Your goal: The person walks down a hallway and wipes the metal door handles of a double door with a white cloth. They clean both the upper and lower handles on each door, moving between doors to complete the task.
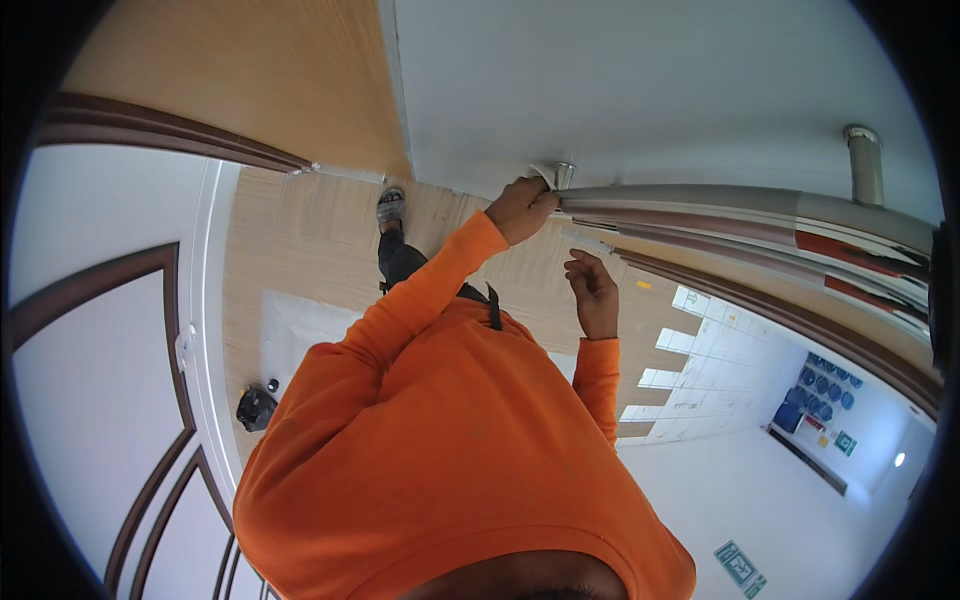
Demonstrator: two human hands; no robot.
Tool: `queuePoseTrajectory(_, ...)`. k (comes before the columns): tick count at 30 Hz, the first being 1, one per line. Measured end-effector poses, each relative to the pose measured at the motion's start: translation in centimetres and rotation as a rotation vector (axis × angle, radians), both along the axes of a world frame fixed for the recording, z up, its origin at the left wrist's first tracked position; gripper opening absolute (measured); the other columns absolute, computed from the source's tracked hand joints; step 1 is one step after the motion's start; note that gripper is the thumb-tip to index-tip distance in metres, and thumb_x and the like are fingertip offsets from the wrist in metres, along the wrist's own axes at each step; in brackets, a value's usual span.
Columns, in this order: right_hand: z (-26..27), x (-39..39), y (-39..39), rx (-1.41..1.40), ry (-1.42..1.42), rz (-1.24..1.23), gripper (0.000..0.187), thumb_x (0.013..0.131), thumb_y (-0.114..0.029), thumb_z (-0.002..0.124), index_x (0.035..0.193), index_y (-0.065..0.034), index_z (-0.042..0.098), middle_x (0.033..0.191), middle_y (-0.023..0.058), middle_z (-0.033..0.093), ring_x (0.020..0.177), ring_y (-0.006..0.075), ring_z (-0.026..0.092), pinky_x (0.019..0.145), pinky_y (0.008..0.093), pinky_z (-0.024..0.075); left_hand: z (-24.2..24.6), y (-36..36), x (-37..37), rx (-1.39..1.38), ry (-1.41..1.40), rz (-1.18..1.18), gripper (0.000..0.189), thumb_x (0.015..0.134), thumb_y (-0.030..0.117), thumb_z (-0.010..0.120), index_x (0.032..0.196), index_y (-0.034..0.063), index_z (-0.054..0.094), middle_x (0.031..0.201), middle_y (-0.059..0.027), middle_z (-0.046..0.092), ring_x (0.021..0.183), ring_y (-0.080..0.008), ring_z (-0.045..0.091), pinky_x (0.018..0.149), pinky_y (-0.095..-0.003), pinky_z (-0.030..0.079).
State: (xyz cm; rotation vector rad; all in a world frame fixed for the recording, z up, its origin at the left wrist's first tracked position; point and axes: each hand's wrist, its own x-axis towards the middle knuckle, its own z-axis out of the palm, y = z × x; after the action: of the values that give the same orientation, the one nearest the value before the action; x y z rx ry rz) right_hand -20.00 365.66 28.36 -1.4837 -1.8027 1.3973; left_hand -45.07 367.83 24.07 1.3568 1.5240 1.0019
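Note:
A long tubular metal pull handle [675, 196] stands off a pale grey door panel [637, 82] on two short posts. My left hand [523, 206] is closed around a white cloth or paper [543, 174] at the handle's near end, close to one metal post [566, 175]. The fingers hide most of the white piece. Lower and to the right, my right hand [594, 292] hangs in the air beneath the handle. Its fingers are loosely bent and apart, with nothing seen in them.
Left of the door is a wood-toned panel [247, 75]. White panelled doors with brown trim [90, 360] line the left side. A black plastic bag [256, 409] lies on the wood-look floor [300, 225]. Blue water bottles [829, 386] are stacked down the corridor at right.

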Motion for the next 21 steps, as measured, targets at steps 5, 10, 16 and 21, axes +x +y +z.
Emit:
queuePoseTrajectory(5, -0.4, 0.4, -0.1, -0.059, -0.043, 0.062, 0.036, 0.098, -0.001, 0.059, 0.132, -0.0068, 0.066, 0.107, 0.0061, 0.074, 0.094, 0.0122, 0.065, 0.087, 0.0284, 0.051, 1.1, 0.9, -1.4, -0.06, -0.585, -0.047, 0.046, 0.109, 0.033, 0.046, 0.134, -0.0026, 0.062, 0.123, -0.0085, 0.072, 0.114, -0.0202, 0.066, 0.102, -0.0384, 0.048)
queuePoseTrajectory(10, -1.2, 1.4, -1.2, -0.141, -0.079, 0.065, 0.036, 0.098, 0.0, 0.057, 0.134, -0.0053, 0.065, 0.11, 0.0083, 0.073, 0.1, 0.0151, 0.065, 0.093, 0.0316, 0.0518, 1.0, 1.4, -2.2, -0.088, -0.671, 0.09, 0.045, 0.105, 0.034, 0.057, 0.129, -0.0024, 0.069, 0.115, -0.0058, 0.075, 0.104, -0.0143, 0.067, 0.098, -0.0305, 0.049)
queuePoseTrajectory(16, -1.5, 1.2, -0.5, -0.103, -0.133, 0.073, 0.034, 0.099, -0.005, 0.06, 0.133, -0.0049, 0.065, 0.109, 0.0094, 0.073, 0.097, 0.0159, 0.066, 0.092, 0.0327, 0.0529, 2.5, 3.4, -1.4, -0.231, -0.299, 0.136, 0.045, 0.093, 0.041, 0.073, 0.107, -0.0014, 0.078, 0.092, -0.0092, 0.077, 0.082, -0.0157, 0.069, 0.079, -0.0316, 0.052)
queuePoseTrajectory(21, -2.7, 1.3, 0.1, -0.082, -0.101, 0.09, 0.031, 0.099, -0.009, 0.062, 0.13, -0.0077, 0.068, 0.106, 0.0103, 0.076, 0.098, 0.0189, 0.071, 0.089, 0.034, 0.0557, -1.0, 7.0, -0.5, -0.269, -0.227, -0.01, 0.059, 0.086, 0.054, 0.076, 0.101, -0.0041, 0.077, 0.087, -0.0132, 0.073, 0.081, -0.0217, 0.066, 0.078, -0.0375, 0.05)
